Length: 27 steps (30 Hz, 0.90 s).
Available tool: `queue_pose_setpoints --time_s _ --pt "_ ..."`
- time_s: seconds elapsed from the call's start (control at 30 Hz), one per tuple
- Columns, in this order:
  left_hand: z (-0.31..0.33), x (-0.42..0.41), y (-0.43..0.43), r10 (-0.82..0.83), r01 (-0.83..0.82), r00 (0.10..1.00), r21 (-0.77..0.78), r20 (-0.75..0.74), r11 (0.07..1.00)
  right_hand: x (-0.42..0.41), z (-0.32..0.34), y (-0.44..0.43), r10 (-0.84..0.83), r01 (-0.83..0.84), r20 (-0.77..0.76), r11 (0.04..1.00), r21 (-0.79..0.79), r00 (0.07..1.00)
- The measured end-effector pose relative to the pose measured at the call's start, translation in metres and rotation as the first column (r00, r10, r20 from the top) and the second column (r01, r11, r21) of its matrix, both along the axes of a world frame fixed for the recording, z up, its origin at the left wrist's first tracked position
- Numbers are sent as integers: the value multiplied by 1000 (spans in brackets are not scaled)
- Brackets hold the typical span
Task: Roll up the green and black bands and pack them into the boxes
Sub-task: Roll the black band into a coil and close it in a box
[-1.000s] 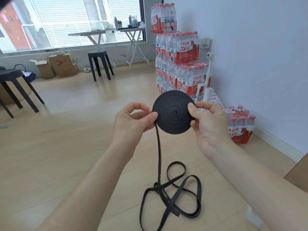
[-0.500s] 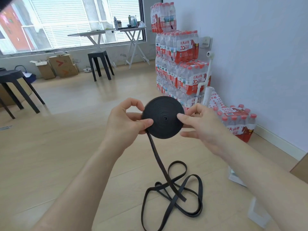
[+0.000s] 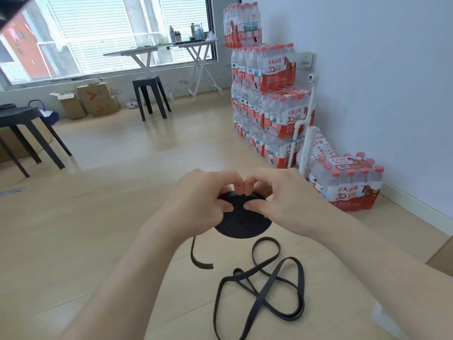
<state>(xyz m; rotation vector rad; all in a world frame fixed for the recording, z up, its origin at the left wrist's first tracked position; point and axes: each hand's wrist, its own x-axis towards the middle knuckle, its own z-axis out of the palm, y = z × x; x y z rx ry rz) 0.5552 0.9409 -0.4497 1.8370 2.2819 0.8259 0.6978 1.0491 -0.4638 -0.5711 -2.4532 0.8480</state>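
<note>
Two-handed pinch on a flat black roll of coiled band [image 3: 242, 224], held low at the centre of view. At its nine o'clock, left hand [image 3: 203, 204]; at three, right hand [image 3: 282, 202]. Thumbs pressed on the near face, fingers curled over the far rim, fingertips almost meeting at twelve. Hanging from the roll at seven o'clock, a short curling strip of black band [image 3: 198, 258]. At five o'clock, flat on the pale wooden floor [image 3: 110, 217], a loose tangle of black band loops [image 3: 269, 285], join to the roll not visible. No green band in sight.

Probably mid-winding. Squeeze the faces to stop inner turns telescoping out. Feed the tail in flat, edges aligned, under light even tension. Shake out the crossed loops before drawing them up, to avoid a knot.

Widest room for the elbows toward nine o'clock, with only a round black stool [image 3: 27, 133] at ten, well apart. Tighter at two: a shrink-wrapped pack of red-capped water bottles [image 3: 348, 190] near the white wall [image 3: 392, 94]. At four, a brown cardboard corner [image 3: 442, 256], possibly a box.
</note>
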Motion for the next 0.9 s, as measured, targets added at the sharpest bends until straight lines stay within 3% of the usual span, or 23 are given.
queue_pose_setpoints --time_s 0.3,0.53,0.9 --pt "1 0 0 41 -39 999 67 -25 997 -3 -2 -3 -13 13 -54 1000 6 998" --pt "4 -10 0 138 -198 943 178 304 964 -2 1 2 -102 90 -213 994 -69 972" --pt "7 -14 -3 106 -244 867 230 487 942 0 7 7 -167 70 -314 952 -297 935"
